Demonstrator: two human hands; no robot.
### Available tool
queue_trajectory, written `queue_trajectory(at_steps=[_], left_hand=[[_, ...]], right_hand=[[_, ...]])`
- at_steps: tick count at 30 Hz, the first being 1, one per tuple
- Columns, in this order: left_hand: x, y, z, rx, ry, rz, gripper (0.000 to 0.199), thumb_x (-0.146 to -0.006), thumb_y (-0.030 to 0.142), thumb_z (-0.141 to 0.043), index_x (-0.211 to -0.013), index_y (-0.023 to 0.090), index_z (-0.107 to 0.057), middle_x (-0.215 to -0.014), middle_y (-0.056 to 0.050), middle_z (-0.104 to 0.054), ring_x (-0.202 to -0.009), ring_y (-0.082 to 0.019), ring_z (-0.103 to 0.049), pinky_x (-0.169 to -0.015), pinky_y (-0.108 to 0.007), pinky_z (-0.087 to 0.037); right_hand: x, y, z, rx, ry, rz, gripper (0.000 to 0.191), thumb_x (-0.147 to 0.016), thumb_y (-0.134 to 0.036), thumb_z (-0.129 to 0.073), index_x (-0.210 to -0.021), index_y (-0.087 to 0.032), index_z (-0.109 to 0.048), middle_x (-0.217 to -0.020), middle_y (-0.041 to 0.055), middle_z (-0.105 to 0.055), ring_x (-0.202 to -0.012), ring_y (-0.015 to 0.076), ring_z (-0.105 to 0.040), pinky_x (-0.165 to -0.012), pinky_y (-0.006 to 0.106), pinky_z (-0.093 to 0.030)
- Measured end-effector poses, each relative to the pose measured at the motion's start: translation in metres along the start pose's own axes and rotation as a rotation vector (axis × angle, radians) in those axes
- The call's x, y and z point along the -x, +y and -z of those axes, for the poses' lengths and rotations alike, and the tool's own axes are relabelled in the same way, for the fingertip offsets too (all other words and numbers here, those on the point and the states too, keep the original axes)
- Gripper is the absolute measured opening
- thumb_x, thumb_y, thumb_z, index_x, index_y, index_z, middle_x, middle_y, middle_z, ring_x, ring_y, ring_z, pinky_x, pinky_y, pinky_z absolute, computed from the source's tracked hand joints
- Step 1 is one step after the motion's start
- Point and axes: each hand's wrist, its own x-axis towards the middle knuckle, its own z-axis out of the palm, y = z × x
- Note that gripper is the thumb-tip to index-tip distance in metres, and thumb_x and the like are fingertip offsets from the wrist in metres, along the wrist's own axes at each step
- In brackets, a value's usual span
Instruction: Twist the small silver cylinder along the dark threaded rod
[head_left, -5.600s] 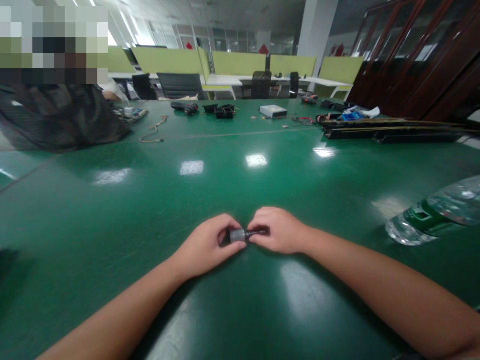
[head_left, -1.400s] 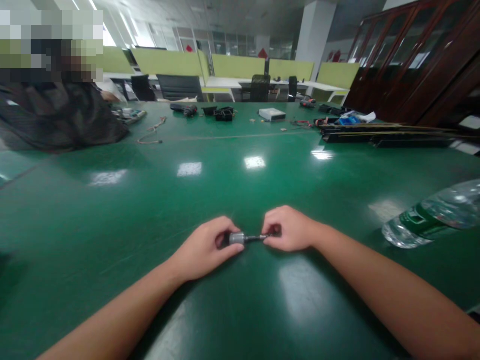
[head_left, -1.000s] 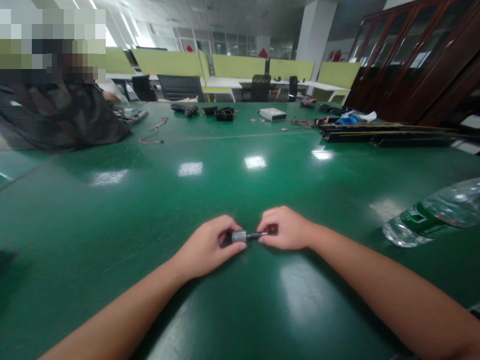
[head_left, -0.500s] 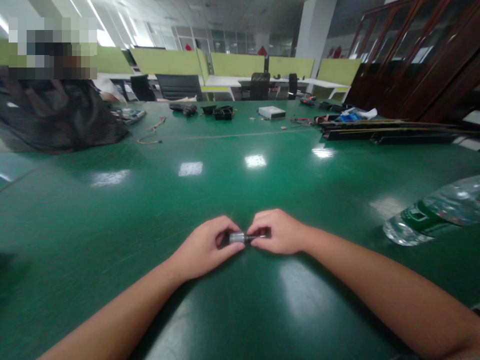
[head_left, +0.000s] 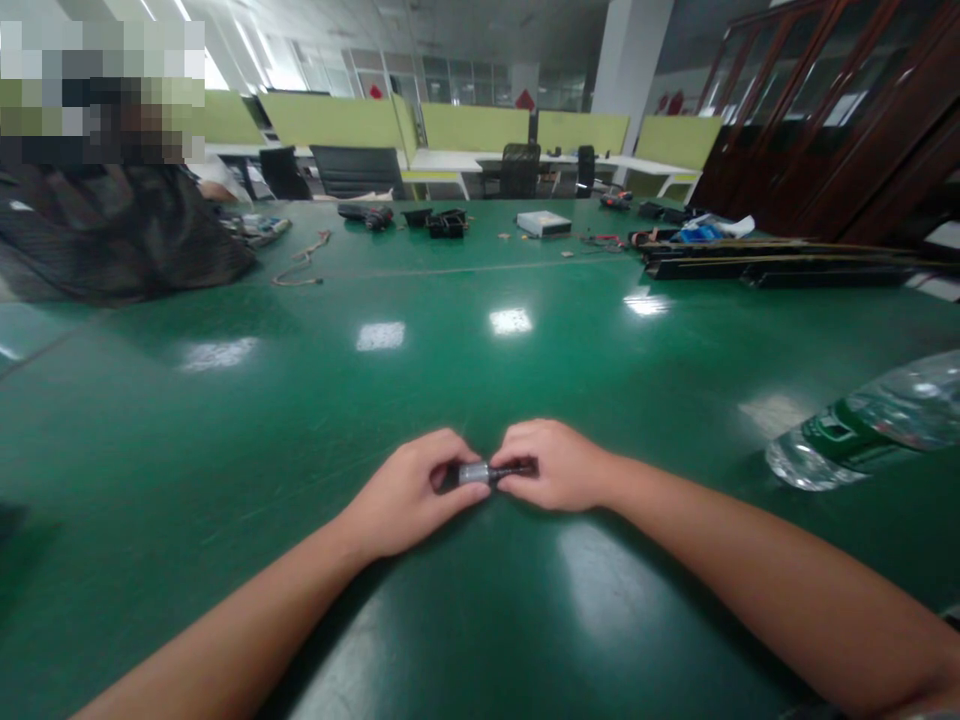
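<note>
A small silver and black cylindrical object [head_left: 474,473] lies low over the green table [head_left: 450,380], between my two hands. My left hand [head_left: 416,492] pinches its silver body between thumb and fingers. From its right end runs a thin dark part [head_left: 514,470], and my right hand [head_left: 556,465] is closed on that part near the joint with the body. The two sets of fingertips nearly meet. What exactly the object is cannot be made out.
A clear plastic bottle with a green label [head_left: 847,435] lies at the right. Along the far side are a dark bag [head_left: 120,235], a cord [head_left: 300,265], black parts [head_left: 446,223], a white box [head_left: 544,224] and long dark strips [head_left: 780,262].
My right hand has shifted very slightly to the left along the thin part. My left hand holds the silver body as before.
</note>
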Motion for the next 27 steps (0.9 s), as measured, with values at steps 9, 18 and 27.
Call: queue_trajectory(at_steps=[9, 18, 27], left_hand=[[0.0003, 0.0005, -0.0003, -0.014, 0.009, 0.0, 0.028, -0.09, 0.046, -0.062, -0.091, 0.019, -0.068, -0.076, 0.0, -0.059, -0.067, -0.015, -0.053, -0.062, -0.025, -0.038], [0.0002, 0.0, 0.0002, -0.019, 0.0, 0.012, 0.027, -0.088, 0.045, -0.063, -0.091, 0.019, -0.068, -0.076, 0.0, -0.06, -0.068, -0.015, -0.053, -0.061, -0.025, -0.038], [0.0001, 0.0001, 0.0004, -0.021, 0.001, 0.004, 0.027, -0.088, 0.045, -0.063, -0.091, 0.019, -0.068, -0.077, 0.0, -0.06, -0.068, -0.015, -0.053, -0.062, -0.025, -0.038]], right_hand=[[-0.0002, -0.001, 0.0009, -0.003, 0.02, 0.015, 0.015, -0.083, -0.021, -0.067, -0.095, -0.017, -0.075, -0.083, 0.0036, -0.069, -0.075, 0.0145, -0.061, -0.072, 0.025, -0.046], [0.0004, -0.0001, 0.0027, -0.007, 0.024, 0.035, 0.012, -0.079, -0.019, -0.068, -0.089, -0.017, -0.074, -0.078, 0.0027, -0.067, -0.072, 0.0146, -0.06, -0.069, 0.026, -0.045], [0.0017, 0.0009, 0.0022, 0.014, 0.03, 0.02, 0.012, -0.08, -0.026, -0.07, -0.088, -0.017, -0.073, -0.079, 0.0023, -0.067, -0.073, 0.0149, -0.061, -0.071, 0.026, -0.045]])
